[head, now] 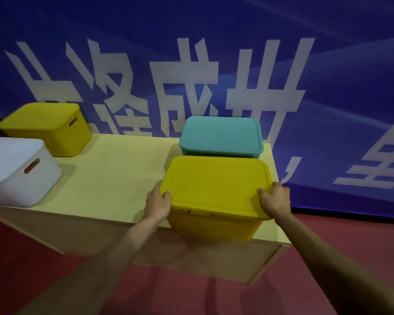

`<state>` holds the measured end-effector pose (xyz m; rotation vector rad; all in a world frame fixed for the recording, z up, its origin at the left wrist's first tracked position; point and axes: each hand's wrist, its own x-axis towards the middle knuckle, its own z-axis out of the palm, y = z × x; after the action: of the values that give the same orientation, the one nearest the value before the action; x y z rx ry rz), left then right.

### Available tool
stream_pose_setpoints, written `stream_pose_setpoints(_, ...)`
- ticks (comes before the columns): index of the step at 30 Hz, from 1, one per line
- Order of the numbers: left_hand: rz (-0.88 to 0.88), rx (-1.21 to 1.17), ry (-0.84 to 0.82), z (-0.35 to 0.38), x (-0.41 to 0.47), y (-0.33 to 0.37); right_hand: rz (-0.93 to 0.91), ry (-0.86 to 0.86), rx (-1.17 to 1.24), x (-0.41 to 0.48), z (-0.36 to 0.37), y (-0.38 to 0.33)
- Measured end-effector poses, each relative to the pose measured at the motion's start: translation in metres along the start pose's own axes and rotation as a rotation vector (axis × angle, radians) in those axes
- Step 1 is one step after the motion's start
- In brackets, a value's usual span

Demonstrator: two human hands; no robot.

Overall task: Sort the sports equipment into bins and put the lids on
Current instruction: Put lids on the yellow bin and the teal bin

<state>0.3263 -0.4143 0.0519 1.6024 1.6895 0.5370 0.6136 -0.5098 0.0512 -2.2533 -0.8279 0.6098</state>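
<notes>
At the far left of a pale wooden table [114,173], a white bin [16,171] is standing with its lid on. Just behind it, a far yellow bin [48,130] is sitting closed against a blue banner [191,64] with large white characters. No sports equipment is showing anywhere; whatever has been sorted is lying hidden inside the bins.

Right of centre, the person's left hand [157,203] is gripping the near left corner of a yellow lid [216,185], with the thumb hooked over the top and the fingers curling out of sight beneath the rim. The lid is lying on the near yellow bin [214,230], which is standing right at the table's front edge. Directly behind it, a teal bin [221,137] is sitting closed. Further right, the right hand [275,201] is clasping the lid's near right corner in the same way, thumb on top and fingers wrapping the edge.

This is probably the closing of the last bin. The lid's far edge is foreshortened, so it may not be fully seated there.

To do this well, the person should be pressing down evenly at both corners and then running the hands along to the far corners. The force should be going straight down rather than towards the body, because the bin has little table in front of it.
</notes>
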Motion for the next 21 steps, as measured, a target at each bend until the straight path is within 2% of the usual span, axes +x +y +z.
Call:
stream_pose_setpoints(10,-0.055,0.007,0.103,0.020,0.002,-0.011,-0.059,-0.011,0.011,0.005,0.017,0.002)
stream_pose_setpoints(21,0.018,-0.026,0.147,0.026,0.016,-0.023,-0.068,0.030,-0.055,0.008,0.027,0.008)
